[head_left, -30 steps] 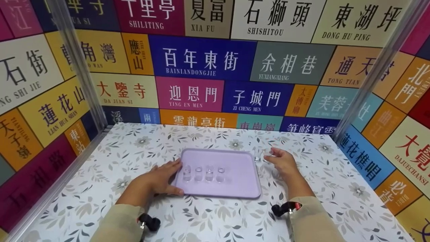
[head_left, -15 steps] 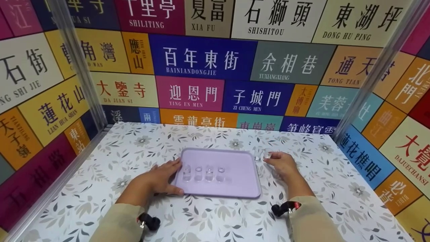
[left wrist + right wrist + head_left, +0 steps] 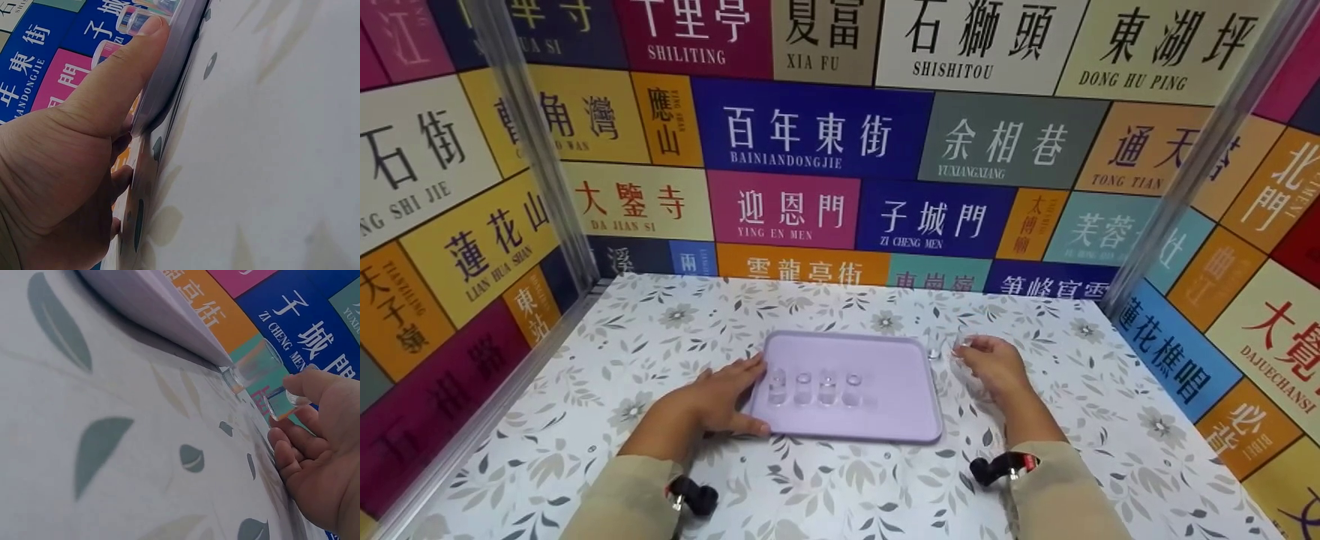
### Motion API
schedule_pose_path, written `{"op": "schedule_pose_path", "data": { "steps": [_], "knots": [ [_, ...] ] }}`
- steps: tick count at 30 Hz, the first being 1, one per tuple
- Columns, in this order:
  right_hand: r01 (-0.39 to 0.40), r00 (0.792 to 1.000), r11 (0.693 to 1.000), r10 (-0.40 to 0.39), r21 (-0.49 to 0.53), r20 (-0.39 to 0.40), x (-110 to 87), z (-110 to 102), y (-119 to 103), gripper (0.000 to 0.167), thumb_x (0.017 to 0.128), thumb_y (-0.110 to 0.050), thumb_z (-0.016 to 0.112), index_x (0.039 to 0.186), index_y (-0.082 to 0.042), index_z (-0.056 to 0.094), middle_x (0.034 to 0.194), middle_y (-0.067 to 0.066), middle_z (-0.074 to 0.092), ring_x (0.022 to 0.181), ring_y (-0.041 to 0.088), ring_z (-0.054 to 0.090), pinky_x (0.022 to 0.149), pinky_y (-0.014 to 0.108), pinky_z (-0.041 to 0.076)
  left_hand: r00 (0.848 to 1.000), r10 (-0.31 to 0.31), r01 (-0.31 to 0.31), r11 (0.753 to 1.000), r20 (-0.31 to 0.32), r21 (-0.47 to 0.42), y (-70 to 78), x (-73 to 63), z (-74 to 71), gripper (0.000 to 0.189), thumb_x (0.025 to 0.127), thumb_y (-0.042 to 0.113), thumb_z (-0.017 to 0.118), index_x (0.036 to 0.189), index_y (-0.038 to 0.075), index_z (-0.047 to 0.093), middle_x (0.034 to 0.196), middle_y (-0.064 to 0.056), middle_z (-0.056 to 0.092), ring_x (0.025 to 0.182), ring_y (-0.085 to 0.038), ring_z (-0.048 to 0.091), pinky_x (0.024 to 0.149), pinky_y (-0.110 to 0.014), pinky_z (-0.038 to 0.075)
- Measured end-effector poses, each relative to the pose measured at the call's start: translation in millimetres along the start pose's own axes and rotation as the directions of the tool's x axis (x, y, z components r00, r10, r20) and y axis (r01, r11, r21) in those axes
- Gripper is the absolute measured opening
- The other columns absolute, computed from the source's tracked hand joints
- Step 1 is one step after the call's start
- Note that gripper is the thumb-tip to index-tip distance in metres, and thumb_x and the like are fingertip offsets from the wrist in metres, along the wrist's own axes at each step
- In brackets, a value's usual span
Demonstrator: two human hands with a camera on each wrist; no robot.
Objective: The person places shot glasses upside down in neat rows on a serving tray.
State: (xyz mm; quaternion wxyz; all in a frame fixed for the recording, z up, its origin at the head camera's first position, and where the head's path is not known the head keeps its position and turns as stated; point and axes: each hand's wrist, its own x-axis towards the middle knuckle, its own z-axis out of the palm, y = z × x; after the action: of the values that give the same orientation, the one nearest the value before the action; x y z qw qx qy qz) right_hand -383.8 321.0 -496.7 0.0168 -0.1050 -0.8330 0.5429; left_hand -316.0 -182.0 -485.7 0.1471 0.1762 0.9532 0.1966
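My right hand [image 3: 994, 367] pinches a small clear shot glass [image 3: 283, 403] between thumb and fingers, just right of the tray. Beside that glass, close to the tray's back right corner, another clear shot glass [image 3: 256, 367] stands on the table. The lilac tray [image 3: 896, 405] lies flat in the middle, with several similar glasses [image 3: 828, 388] in a row on its left half. My left hand [image 3: 720, 401] rests against the tray's left edge, thumb along the front left corner and fingers extended along the side. In the left wrist view, the thumb [image 3: 121, 73] lies on the tray's rim.
The table [image 3: 825, 487] has a white cover with grey leaves and flowers. Panels of coloured place-name signs [image 3: 810, 135] wall it in at the back and both sides, with clear corner posts [image 3: 1177, 165] between them.
My right hand has shifted slightly, its fingers closing in lower around the shot glass near the tray's right side. The left hand, tray and glasses on it stay where they were.
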Motion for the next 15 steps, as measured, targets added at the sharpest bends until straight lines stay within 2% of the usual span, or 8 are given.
{"op": "schedule_pose_path", "data": {
  "steps": [4,7,15],
  "knots": [
    [-0.010,1.000,0.999,0.010,0.045,-0.001,-2.6,-4.9,-2.6,0.049,0.097,-0.035,0.078,0.135,-0.008,0.066,0.122,0.003,0.071,0.103,0.017,0.069,0.085,0.028,0.059,1.000,0.008,-0.008,1.000,0.005,0.001,0.4,-0.8,-0.8,0.126,0.074,0.079,0.081,0.173,0.027,0.021,0.183,0.009,0.008,0.170,-0.033,0.010,0.136,-0.068,0.002],
    [-0.011,1.000,0.997,0.011,0.075,0.004,-4.7,-8.7,-4.7,0.049,0.097,-0.035,0.078,0.136,-0.008,0.065,0.119,0.001,0.071,0.104,0.019,0.069,0.083,0.030,0.061,1.000,0.017,-0.017,1.000,0.004,-0.001,1.4,-1.7,-1.9,0.125,0.077,0.077,0.081,0.173,0.025,0.021,0.183,0.007,0.010,0.170,-0.034,0.010,0.136,-0.068,0.002],
    [-0.023,0.999,0.992,0.018,0.127,0.036,-14.0,-16.5,-16.6,0.061,0.096,-0.049,0.079,0.146,-0.016,0.064,0.132,-0.001,0.070,0.120,0.020,0.063,0.100,0.036,0.057,1.000,0.013,-0.013,1.000,0.004,-0.011,3.1,-2.0,-1.9,0.124,0.078,0.076,0.081,0.173,0.025,0.021,0.183,0.007,0.010,0.170,-0.034,0.010,0.136,-0.068,0.000]
  ]
}}
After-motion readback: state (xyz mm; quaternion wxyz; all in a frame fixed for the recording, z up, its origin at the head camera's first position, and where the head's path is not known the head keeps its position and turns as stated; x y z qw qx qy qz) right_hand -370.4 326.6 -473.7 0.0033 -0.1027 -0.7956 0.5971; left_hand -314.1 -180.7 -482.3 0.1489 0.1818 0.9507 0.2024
